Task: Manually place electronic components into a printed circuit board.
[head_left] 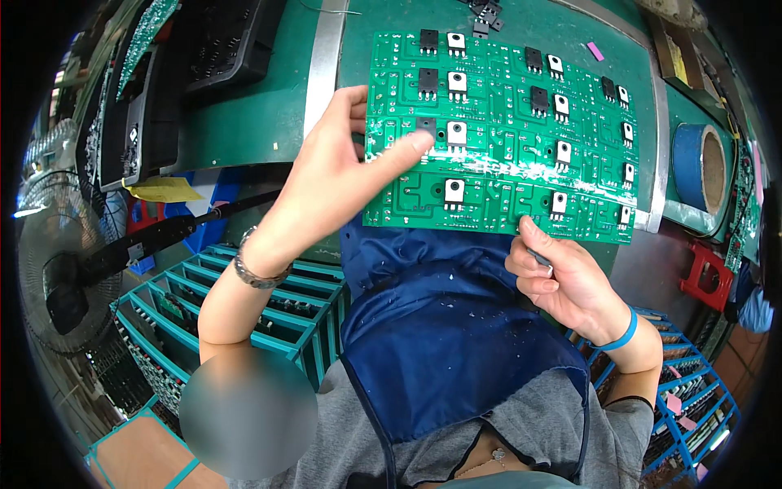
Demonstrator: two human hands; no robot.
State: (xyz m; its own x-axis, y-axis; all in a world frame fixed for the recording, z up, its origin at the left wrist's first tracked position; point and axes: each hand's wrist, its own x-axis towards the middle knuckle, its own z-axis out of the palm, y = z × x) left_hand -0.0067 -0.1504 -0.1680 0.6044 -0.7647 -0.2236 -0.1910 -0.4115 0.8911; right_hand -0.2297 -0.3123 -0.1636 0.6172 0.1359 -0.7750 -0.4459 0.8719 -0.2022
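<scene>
A large green circuit board (497, 122) spans the space before me, carrying rows of transistors, some black and some showing pale metal backs. My left hand (346, 159) grips its left edge. The thumb presses over a black transistor (426, 127) in the third row, while the other fingers bend round the edge, partly hidden. Just below the board's lower edge, my right hand (562, 277) pinches a small dark component (539, 257) with a shiny metal end; the fingers cover most of it. The right thumb tip reaches the board's lower edge.
Loose black components (485, 15) lie beyond the board, near a pink slip (595, 51). A blue tape roll (699, 167) stands at right. Black bins (232, 45) occupy the far left, above a fan (69, 277). Racks of boards (269, 306) flank me.
</scene>
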